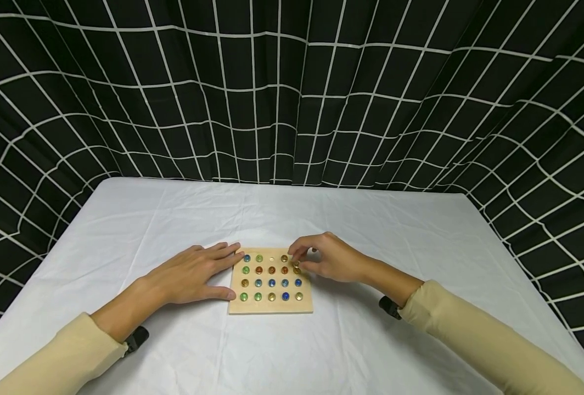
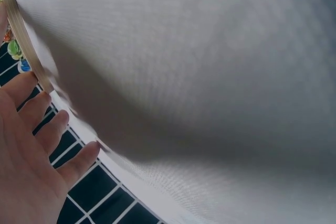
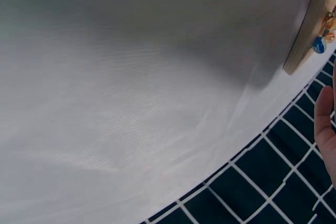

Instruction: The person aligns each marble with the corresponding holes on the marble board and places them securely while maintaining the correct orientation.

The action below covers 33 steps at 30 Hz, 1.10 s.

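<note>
A pale wooden board (image 1: pixel 272 308) lies on the table, with rows of coloured glass marbles seated in its hollows. My left hand (image 1: pixel 193 275) rests along the board's left side, fingers extended, with the thumb at the lower left edge and fingertips at the upper left corner. At the upper right corner, my right hand (image 1: pixel 327 258) pinches a yellowish marble (image 1: pixel 296 264) between thumb and fingertips, close over the board. A small dark round thing (image 1: pixel 314 250) shows among its curled fingers. One hollow (image 1: pixel 271 259) in the far row holds no coloured marble.
White cloth (image 1: pixel 371 340) with shallow creases covers the table. Behind it and along the sides hangs a black curtain (image 1: pixel 282 109) with a white grid. Dark wrist devices show at the left cuff (image 1: pixel 136 338) and right cuff (image 1: pixel 389 307).
</note>
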Each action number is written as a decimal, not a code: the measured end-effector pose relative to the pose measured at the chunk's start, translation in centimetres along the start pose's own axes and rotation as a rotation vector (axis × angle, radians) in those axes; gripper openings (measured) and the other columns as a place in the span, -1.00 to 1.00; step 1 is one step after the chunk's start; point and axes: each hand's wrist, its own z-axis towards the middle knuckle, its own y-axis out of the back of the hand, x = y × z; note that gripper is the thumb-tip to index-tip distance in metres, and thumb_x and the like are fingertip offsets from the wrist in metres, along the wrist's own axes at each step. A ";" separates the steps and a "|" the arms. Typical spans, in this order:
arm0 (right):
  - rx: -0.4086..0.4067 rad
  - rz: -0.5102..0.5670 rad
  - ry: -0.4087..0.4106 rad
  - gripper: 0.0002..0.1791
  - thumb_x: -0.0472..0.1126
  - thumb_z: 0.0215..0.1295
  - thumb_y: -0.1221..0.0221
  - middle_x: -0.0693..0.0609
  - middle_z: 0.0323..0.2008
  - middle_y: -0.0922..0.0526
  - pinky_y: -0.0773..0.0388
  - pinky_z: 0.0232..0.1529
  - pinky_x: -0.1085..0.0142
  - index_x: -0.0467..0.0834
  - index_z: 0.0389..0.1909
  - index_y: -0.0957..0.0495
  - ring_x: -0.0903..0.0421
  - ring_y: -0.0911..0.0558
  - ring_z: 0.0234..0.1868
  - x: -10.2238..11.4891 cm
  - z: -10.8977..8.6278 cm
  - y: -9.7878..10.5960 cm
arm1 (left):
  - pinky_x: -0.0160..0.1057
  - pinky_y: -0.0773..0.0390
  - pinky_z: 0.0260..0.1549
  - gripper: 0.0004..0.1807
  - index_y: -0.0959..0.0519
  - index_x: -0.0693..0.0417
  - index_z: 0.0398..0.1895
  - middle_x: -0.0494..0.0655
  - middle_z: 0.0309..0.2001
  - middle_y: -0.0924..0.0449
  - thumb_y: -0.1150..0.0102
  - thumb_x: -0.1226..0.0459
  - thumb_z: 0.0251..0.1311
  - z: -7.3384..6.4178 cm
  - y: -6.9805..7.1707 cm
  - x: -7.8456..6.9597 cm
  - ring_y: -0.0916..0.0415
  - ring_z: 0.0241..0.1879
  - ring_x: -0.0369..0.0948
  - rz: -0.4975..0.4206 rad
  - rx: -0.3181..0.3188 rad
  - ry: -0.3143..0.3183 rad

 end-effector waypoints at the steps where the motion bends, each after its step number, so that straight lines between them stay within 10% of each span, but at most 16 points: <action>1: 0.000 -0.001 0.000 -0.73 -0.39 0.22 -0.33 0.10 -0.22 -0.75 -0.55 0.04 0.12 -0.18 -0.05 -0.65 0.25 -0.66 -0.14 0.0 0.2 -0.1 | 0.20 -0.28 0.25 -0.02 -0.18 -0.09 0.55 -0.08 0.53 -0.13 0.02 -0.42 0.19 0.0 0.0 0.0 -0.13 0.48 0.02 -0.001 0.001 0.000; 33: 0.027 0.039 -0.046 -0.76 -0.42 0.27 -0.28 0.10 -0.22 -0.74 -0.54 0.09 0.31 -0.17 -0.06 -0.66 0.24 -0.67 -0.13 0.3 5.5 -2.5 | 0.17 -0.29 0.26 -0.02 -0.18 -0.09 0.55 -0.07 0.53 -0.12 0.04 -0.43 0.19 0.0 0.0 0.1 -0.13 0.48 0.01 -0.019 0.008 0.002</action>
